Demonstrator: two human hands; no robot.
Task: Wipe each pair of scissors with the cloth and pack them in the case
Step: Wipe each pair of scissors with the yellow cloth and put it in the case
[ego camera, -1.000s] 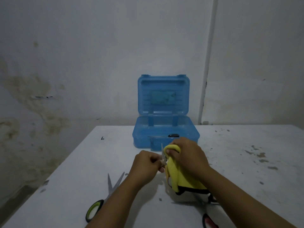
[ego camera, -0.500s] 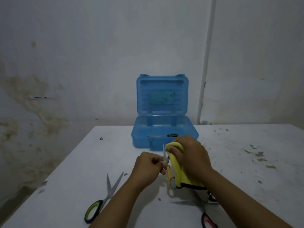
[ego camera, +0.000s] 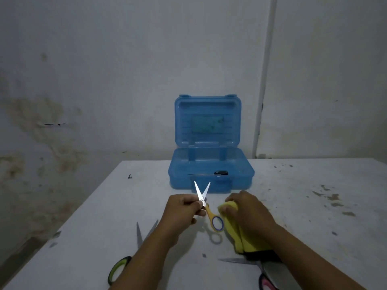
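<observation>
I see the left hand (ego camera: 183,208) pinching the small yellow-handled scissors (ego camera: 206,206) near the pivot, fingers curled tight round them. The blades stand parted in a V, tips pointing up toward the front wall of the blue case (ego camera: 211,176); one yellow loop hangs down on the near side of the hand, just above the white table (ego camera: 303,206). The right hand (ego camera: 247,214) lies just right of that loop, fingers curled over the folded yellow cloth (ego camera: 240,237) and gripping it; the cloth is apart from the blades, and its dark-edged end reaches back under the wrist.

The case is my landmark. It stands open at the far middle of the table, lid upright against the wall, and a dark-handled pair of scissors (ego camera: 211,173) already lies inside its base. Both hands sit just in front of the case. Nearer to me and to the case's left, green-handled scissors (ego camera: 134,254) lie on the table with blades spread, partly hidden by the left forearm. Nearer and to the case's right, pink-handled scissors (ego camera: 251,266) lie beneath the right forearm, a blade pointing left.
</observation>
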